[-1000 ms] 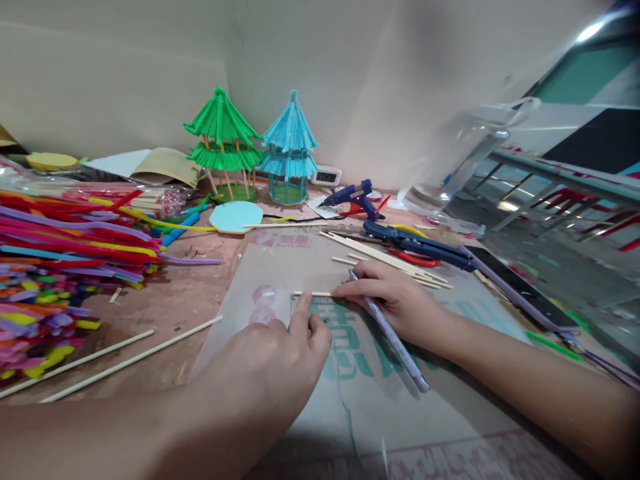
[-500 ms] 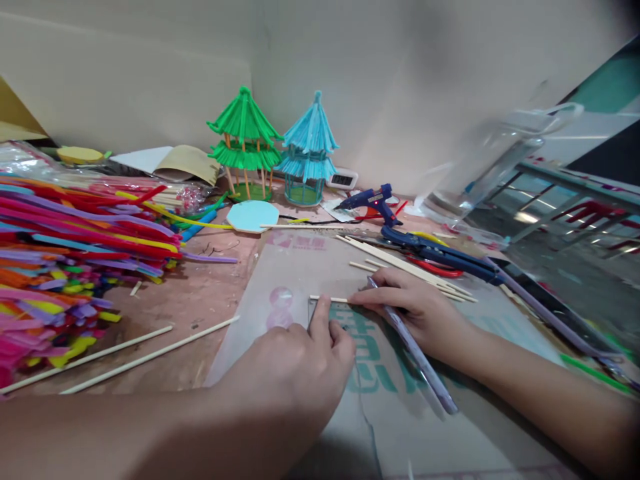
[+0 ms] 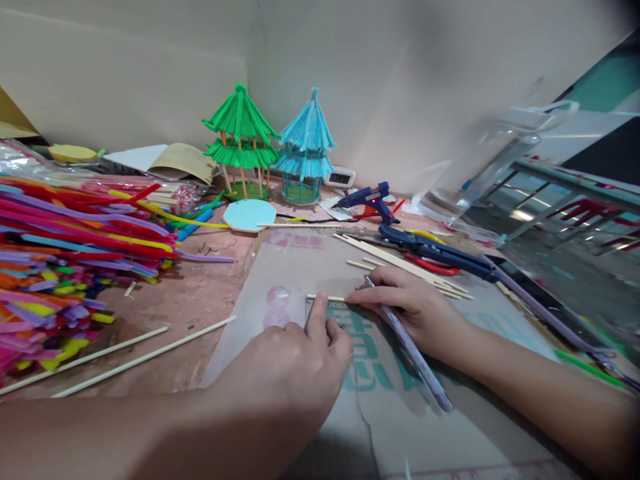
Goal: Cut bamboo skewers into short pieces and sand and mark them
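My left hand (image 3: pixel 295 363) rests on a sheet of cardboard (image 3: pixel 280 267), its forefinger pressing down the corner of a clear ruler (image 3: pixel 320 308). A short wooden stick (image 3: pixel 326 297) lies along the ruler's far edge. My right hand (image 3: pixel 413 307) holds a pale purple pen (image 3: pixel 415 353) between its fingers while its forefinger pins the stick's right end. Both hands are closed and lie close together.
A heap of coloured pipe cleaners (image 3: pixel 65 253) fills the left. Two long sticks (image 3: pixel 125 353) lie in front of it. Green (image 3: pixel 240 143) and blue (image 3: pixel 306 150) model pavilions stand at the back. A blue glue gun (image 3: pixel 367 199), blue pliers (image 3: pixel 435 252) and loose sticks (image 3: pixel 400 263) lie at right.
The camera swung left and then settled a little. Both hands keep their hold on ruler, stick and pen; nothing on the table moved.
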`<state>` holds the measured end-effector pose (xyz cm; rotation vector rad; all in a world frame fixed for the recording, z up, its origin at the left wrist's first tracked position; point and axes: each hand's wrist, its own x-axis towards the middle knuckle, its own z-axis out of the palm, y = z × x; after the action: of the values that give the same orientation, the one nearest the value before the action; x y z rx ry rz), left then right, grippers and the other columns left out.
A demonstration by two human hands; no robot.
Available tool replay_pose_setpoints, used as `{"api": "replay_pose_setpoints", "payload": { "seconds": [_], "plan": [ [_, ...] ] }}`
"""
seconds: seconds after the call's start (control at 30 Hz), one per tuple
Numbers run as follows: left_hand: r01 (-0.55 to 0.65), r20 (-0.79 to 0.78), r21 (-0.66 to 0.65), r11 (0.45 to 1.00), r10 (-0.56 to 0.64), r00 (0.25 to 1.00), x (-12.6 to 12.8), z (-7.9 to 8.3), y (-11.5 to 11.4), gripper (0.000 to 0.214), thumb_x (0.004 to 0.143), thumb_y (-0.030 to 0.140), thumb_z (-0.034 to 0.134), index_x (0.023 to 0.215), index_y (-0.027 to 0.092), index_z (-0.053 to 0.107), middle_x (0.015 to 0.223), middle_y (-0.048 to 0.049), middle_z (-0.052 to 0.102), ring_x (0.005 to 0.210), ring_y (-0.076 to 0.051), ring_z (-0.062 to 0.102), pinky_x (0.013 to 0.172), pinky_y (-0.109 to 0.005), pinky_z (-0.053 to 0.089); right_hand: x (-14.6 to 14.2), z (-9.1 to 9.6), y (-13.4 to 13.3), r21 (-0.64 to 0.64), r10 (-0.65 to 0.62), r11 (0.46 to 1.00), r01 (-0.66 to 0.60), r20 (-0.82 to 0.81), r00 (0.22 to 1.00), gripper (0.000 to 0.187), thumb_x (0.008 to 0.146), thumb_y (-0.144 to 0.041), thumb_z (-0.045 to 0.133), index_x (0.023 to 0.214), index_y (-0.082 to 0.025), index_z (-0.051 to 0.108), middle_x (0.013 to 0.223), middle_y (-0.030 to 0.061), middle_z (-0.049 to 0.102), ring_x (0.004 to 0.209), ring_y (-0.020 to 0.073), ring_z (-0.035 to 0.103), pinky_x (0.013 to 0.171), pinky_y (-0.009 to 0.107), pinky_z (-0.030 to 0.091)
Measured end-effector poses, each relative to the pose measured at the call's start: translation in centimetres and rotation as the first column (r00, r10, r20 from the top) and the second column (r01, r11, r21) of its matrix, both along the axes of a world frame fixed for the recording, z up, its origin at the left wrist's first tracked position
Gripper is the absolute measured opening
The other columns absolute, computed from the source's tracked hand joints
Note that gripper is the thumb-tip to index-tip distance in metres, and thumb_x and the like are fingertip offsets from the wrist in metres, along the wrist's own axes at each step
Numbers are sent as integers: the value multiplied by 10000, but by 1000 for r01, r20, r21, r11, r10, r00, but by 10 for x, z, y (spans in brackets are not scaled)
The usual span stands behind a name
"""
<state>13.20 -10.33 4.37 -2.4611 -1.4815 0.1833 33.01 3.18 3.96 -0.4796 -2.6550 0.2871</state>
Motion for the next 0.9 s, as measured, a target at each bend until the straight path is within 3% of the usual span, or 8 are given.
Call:
{"api": "replay_pose_setpoints", "payload": {
  "seconds": [0.2,0.43,0.73,0.9],
  "plan": [
    [-5,14,19,1000,4,1000,0,-2,0,401,857,57,476,1221,116,633,1384,-313,555,550,-235,716,380,-292,538,1,0,-1,5,-10,1000,10,10,1000,219,967,-197,579,1070,-227,770,823,55,598,748,167,590,624,250,452],
    [-13,3,-55,998,13,1000,0,0,0,429,837,34,506,1239,120,629,1408,-309,536,589,-229,729,421,-283,557,1,-1,0,-5,-17,1000,17,-2,1000,217,968,-217,581,1061,-242,775,823,59,609,749,173,602,629,257,463],
    [10,92,83,997,-17,996,-2,-10,0,391,818,63,537,1188,108,655,1351,-315,590,528,-211,694,398,-283,536,0,-1,-1,15,-16,1000,16,-9,1000,217,966,-222,581,1043,-243,782,804,62,611,729,175,598,613,253,461],
    [20,91,81,997,-27,995,-3,-8,-2,374,818,64,530,1167,105,659,1338,-317,601,520,-212,690,385,-285,532,0,-1,0,31,-13,999,13,9,1000,225,958,-178,581,1051,-219,781,815,65,603,735,170,592,617,249,456]
  ]
}}
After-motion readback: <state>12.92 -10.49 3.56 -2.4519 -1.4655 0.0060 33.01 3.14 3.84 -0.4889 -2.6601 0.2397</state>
